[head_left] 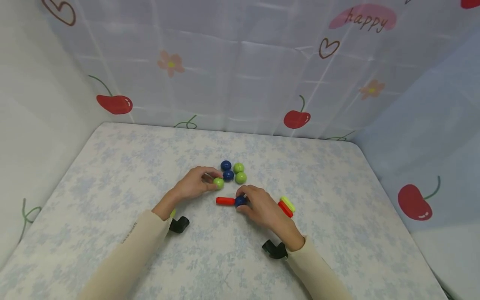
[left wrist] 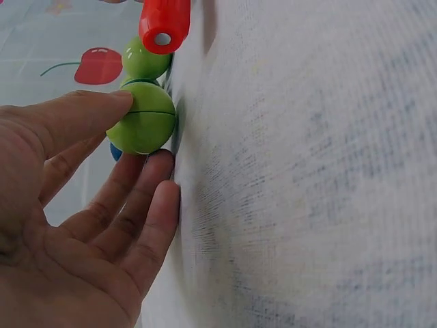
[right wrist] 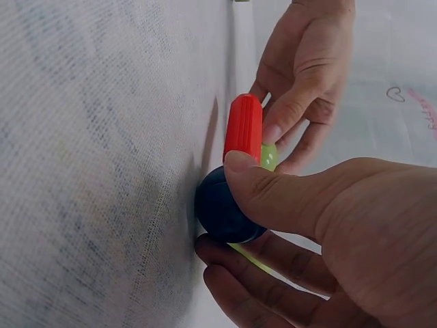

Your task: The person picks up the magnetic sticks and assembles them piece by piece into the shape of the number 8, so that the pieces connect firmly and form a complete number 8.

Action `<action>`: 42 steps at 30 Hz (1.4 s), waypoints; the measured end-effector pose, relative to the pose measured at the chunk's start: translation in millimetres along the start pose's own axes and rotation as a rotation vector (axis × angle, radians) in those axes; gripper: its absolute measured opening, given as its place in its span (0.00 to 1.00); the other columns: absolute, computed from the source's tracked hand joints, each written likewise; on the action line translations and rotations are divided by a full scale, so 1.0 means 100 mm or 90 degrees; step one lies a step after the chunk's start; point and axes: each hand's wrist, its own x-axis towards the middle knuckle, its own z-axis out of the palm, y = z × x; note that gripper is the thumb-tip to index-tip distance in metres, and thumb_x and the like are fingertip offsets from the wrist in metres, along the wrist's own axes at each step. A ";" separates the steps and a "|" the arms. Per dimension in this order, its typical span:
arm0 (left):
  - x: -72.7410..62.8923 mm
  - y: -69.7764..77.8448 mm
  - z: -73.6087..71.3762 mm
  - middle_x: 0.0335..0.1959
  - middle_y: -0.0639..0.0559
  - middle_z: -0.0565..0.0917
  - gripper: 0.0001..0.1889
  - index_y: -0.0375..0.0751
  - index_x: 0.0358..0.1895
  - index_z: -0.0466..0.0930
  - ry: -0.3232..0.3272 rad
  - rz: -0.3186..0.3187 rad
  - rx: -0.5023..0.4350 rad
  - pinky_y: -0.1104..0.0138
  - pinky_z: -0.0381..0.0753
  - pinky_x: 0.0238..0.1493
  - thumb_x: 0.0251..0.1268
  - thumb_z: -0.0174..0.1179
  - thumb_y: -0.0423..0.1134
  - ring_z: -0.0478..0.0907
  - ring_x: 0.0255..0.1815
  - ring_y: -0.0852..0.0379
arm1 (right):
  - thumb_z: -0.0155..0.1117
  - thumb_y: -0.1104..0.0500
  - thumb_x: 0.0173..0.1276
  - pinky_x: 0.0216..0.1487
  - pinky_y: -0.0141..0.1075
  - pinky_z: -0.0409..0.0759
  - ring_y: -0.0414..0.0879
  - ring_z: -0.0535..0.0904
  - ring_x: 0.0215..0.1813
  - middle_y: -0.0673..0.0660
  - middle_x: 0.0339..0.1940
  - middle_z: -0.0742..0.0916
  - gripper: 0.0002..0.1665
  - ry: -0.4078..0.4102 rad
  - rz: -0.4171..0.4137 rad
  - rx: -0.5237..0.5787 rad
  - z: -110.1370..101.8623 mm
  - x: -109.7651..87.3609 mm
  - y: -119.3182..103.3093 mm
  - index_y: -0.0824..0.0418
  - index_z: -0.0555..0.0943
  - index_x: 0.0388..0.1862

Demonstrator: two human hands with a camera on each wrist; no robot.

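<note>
"Where is my blue ball?"

"Your right hand pinches the blue ball between thumb and fingers. A red stick touches its side, pointing away from that grip."

"And my left hand?"

"You pinch a green ball there, thumb on one side, fingers on the other. More balls sit just past your fingertips."

"How do I do this well?"

"I'd hold the blue ball snug and the stick straight. A crooked push might make it roll."

"Any words?"

"Far past both hands, the curtain says 'happy'. The letters on your left sleeve are too small to read."
</note>
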 end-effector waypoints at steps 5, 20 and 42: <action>-0.07 0.01 -0.01 0.59 0.44 0.81 0.15 0.42 0.56 0.83 0.010 -0.005 0.013 0.52 0.79 0.58 0.67 0.65 0.33 0.81 0.57 0.44 | 0.72 0.58 0.66 0.47 0.40 0.79 0.44 0.79 0.41 0.53 0.43 0.85 0.16 0.011 -0.006 -0.006 0.00 0.00 0.02 0.58 0.79 0.50; -0.38 0.04 -0.05 0.55 0.46 0.83 0.15 0.43 0.55 0.84 0.037 -0.005 0.054 0.53 0.80 0.56 0.66 0.67 0.37 0.82 0.52 0.48 | 0.72 0.57 0.66 0.48 0.41 0.79 0.44 0.79 0.41 0.53 0.44 0.85 0.16 0.007 0.010 -0.005 0.01 0.00 0.01 0.58 0.80 0.50; -0.55 0.01 0.07 0.50 0.52 0.85 0.14 0.46 0.53 0.84 0.047 0.000 0.039 0.53 0.79 0.55 0.65 0.68 0.38 0.83 0.49 0.53 | 0.73 0.57 0.65 0.47 0.41 0.79 0.44 0.78 0.40 0.53 0.44 0.85 0.17 0.005 0.011 -0.009 0.00 0.00 0.00 0.58 0.79 0.51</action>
